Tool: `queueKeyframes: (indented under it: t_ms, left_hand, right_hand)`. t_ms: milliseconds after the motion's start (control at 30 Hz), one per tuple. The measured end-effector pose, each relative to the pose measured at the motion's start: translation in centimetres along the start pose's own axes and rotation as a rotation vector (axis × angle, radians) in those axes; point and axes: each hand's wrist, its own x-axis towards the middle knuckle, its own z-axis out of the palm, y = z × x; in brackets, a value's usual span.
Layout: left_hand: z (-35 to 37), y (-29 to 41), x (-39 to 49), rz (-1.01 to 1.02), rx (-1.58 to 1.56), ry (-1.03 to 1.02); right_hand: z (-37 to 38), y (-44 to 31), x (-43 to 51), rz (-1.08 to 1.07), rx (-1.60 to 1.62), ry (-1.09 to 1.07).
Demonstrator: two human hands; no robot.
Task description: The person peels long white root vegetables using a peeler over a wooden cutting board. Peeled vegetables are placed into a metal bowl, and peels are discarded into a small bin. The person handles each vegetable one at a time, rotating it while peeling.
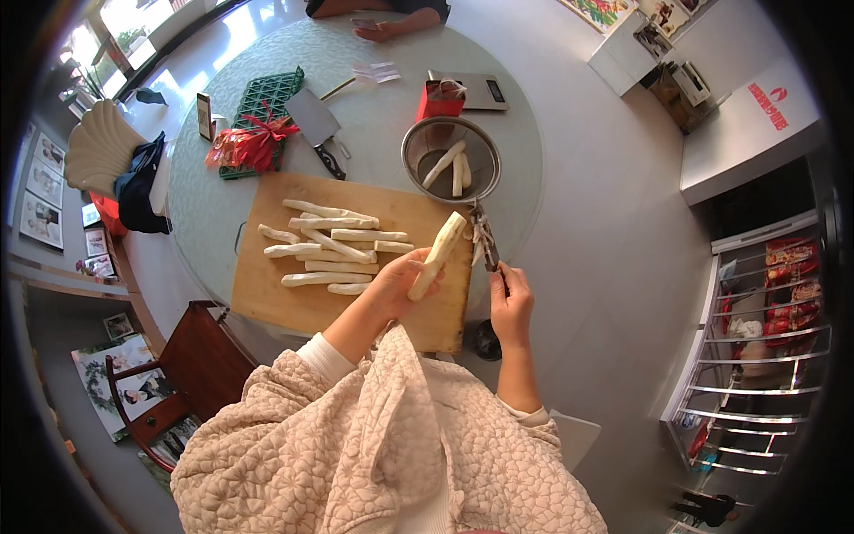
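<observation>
My left hand (405,284) grips a thick, pale peeled root (437,257), likely yam, which tilts up to the right above the board's right side. My right hand (512,300) is closed around the dark handle of a peeling tool (492,255). Pale peelings (481,230) cling to the tool, just right of the root's upper end. Under and left of my left hand is a wooden cutting board (257,300), where several peeled white roots (333,253) lie loosely piled. Behind the board's right end stands a metal mesh strainer (405,160) with three root pieces (455,168) inside.
A cleaver (313,120) lies on the round glass table (373,133), beside a green plastic crate (267,100) and red packaging (250,143). A red box (437,103) and a kitchen scale (480,90) are behind the strainer. Across the table, a person's hand (380,32) holds a phone.
</observation>
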Motion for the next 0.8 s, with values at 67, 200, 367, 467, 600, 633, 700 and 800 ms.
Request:
queueKeyframes:
  t_ms: [67,200,367,467,600,633,700,800]
  left_hand:
    - [0.1,-0.1,0.1,-0.011,-0.002,0.043]
    - [-0.1,-0.6,0.6,0.062,0.165,0.204]
    - [1.0,-0.8,0.6,0.100,0.339,0.282]
    - [0.8,-0.5,0.5,0.061,0.391,0.282]
    - [1.1,-0.1,0.5,0.021,0.432,0.316]
    - [1.2,0.0,0.5,0.022,0.433,0.326]
    - [1.1,0.4,0.8,0.034,0.455,0.349]
    - [1.2,0.7,1.1,0.052,0.464,0.388]
  right_hand:
    - [-0.1,-1.2,0.0,-0.058,-0.062,-0.007]
    - [0.1,-1.9,-0.3,-0.182,-0.181,-0.036]
    - [-0.1,-1.7,0.2,-0.247,-0.284,-0.101]
    - [-0.3,-0.2,1.6,-0.197,-0.267,-0.036]
    - [-0.6,2.1,2.7,0.012,-0.026,-0.013]
    - [-0.7,2.3,2.8,0.017,-0.020,-0.013]
    - [-0.8,2.4,2.9,0.024,-0.010,-0.016]
    - [-0.5,2.3,2.5,0.031,0.001,-0.038]
